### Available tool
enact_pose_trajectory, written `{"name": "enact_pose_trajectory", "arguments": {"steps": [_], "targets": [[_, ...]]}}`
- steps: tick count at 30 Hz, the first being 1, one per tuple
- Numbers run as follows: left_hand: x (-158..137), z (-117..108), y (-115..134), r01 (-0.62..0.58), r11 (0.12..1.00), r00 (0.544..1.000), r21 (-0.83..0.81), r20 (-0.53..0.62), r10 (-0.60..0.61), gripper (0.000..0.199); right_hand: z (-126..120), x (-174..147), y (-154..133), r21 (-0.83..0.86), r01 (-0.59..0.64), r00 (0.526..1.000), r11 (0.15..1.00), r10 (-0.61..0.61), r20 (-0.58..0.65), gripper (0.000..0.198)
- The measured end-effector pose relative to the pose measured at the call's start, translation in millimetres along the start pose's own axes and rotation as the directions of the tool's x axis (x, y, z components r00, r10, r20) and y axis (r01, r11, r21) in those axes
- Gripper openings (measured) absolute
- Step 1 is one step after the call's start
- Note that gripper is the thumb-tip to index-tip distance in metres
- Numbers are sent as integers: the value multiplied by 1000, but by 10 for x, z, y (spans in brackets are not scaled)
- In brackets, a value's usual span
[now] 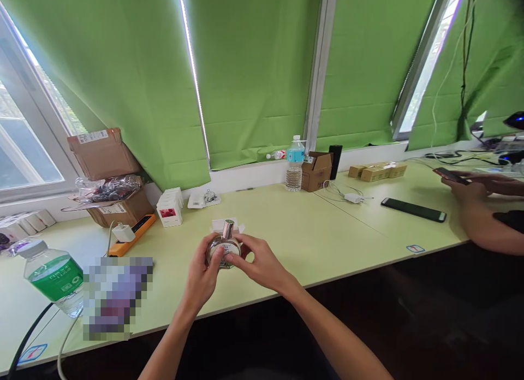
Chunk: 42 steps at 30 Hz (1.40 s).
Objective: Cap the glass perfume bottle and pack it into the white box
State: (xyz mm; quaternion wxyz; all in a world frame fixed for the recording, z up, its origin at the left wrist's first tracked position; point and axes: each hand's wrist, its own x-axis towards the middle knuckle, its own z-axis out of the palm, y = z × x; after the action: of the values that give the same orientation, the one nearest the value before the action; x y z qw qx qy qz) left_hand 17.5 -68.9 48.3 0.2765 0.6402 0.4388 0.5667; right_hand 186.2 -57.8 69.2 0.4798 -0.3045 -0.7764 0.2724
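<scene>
A round glass perfume bottle (223, 250) with a tall silver cap and a pale label is held up above the table's front part. My left hand (204, 268) grips its left side, the thumb pressed on the label. From the right, my right hand (257, 260) holds it too, thumb on the front and fingers behind. Just beyond the bottle, an opened white carton (213, 225) shows its flaps, partly hidden by the bottle and my hands.
At left are a green-labelled water bottle (57, 276), an orange power strip (133, 237) and cardboard boxes (123, 205). White boxes (169, 208) stand behind my hands. A large water bottle (294, 167) is farther back. At right, a phone (413, 209) lies near another person's hands (470, 189).
</scene>
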Motion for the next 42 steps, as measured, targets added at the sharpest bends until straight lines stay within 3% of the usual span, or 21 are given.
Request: {"name": "enact_pose_trajectory", "arguments": {"steps": [3,8,12,16,20,24,26,28,31,35,42], "targets": [[-61,16,27,-19,1000,1000,3,8,19,34,-29,-5,-52,69,-50,997,996,46,62,30],[-121,52,32,-11,1000,1000,-3,20,11,33,-60,-25,-57,229,-251,956,941,203,212,42],[-138,76,11,51,993,997,-105,56,-45,34,-59,-25,-18,240,-305,941,922,253,225,40],[-116,60,24,67,979,997,-192,40,-61,31,-61,-13,0,202,-274,955,940,241,172,28],[-61,-14,19,51,986,991,-159,-115,-70,31,-114,7,26,149,-259,966,954,253,59,28],[48,-126,-107,20,999,931,-30,-364,-29,32,-249,25,63,174,-293,953,940,301,-23,34],[126,-168,-210,49,998,919,27,-393,-34,33,-330,32,76,188,-296,948,936,312,-63,35],[205,-177,-315,82,996,941,43,-332,-63,36,-401,37,85,202,-296,942,934,320,-100,36],[291,-115,-440,148,989,984,12,-99,-147,48,-470,41,98,215,-294,935,931,327,-140,36],[338,25,-537,244,966,960,-82,162,-229,54,-497,39,112,207,-292,927,934,329,-179,37],[305,60,-610,399,910,903,-116,224,-367,50,-508,37,98,211,-285,926,935,326,-193,38]]}}
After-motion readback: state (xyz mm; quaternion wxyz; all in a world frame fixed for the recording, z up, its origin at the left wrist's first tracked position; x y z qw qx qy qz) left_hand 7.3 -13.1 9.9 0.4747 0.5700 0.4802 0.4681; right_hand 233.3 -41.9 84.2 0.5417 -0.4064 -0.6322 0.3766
